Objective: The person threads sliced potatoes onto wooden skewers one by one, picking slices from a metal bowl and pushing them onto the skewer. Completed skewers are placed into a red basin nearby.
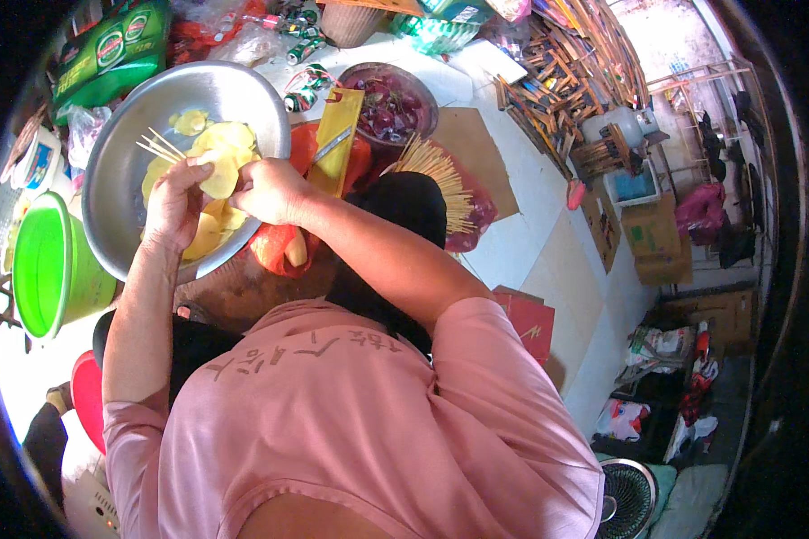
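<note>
Over a wide metal basin (108, 171), my left hand (176, 202) is closed around several thin bamboo skewers (160, 144), whose ends stick out past the fingers. A round, pale yellow slice (219, 179), which looks like potato, sits between my two hands. My right hand (275, 190) is closed, its fingertips pinching at the edge of the slices; the exact grip is partly hidden. More yellow slices (208, 235) lie in the basin below and behind my hands. Right of the basin, a yellow slicer board (337, 135) with a metal blade leans upright.
A bundle of skewers (440, 187) lies beside my knee. Behind it stands a bowl of dark red pieces (394, 103). A red bag (274, 251) holds a peeled, pale piece. At left is a green bucket (45, 265); at far right, a wood pile (562, 85). Cans (306, 81) lie beyond the basin.
</note>
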Tool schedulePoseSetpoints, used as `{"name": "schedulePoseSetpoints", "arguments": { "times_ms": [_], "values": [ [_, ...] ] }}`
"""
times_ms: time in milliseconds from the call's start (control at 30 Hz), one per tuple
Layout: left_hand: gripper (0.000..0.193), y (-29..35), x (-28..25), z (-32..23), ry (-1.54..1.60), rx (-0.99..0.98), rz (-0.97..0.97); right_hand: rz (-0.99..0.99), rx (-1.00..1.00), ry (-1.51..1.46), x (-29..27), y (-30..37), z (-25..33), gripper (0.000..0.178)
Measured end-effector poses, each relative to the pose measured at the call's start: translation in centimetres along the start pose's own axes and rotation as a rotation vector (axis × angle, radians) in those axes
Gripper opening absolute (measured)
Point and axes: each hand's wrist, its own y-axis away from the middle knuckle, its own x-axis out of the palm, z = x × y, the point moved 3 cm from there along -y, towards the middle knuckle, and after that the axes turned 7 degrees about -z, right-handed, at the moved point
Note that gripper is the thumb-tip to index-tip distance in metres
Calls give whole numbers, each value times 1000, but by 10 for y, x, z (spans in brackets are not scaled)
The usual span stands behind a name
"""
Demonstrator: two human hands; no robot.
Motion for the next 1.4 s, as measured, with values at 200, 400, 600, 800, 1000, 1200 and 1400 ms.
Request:
{"name": "schedulePoseSetpoints", "arguments": {
  "times_ms": [200, 400, 600, 800, 1000, 1200, 1400],
  "values": [
    [19, -4, 0, 6, -16, -43, 79, 47, 73, -164, 6, 2, -14, 16],
    [20, -7, -1, 5, -16, -28, 27, -5, 230, -374, 14, -4, -35, 16],
    [29, -17, -41, -11, 30, 82, -271, -132, 311, -650, 47, -21, -70, 12],
    [11, -35, -65, -6, 36, 128, -501, -42, 335, -621, 31, -4, -41, 10],
    [10, -28, -77, -16, 108, 165, -560, 72, 374, -609, 42, 4, -24, 11],
    [12, -27, -80, -25, 166, 199, -570, 70, 386, -633, 47, 6, -24, 9],
    [14, -27, -82, -30, 156, 202, -583, 107, 402, -613, 47, 8, -25, 9]
  ]
}}
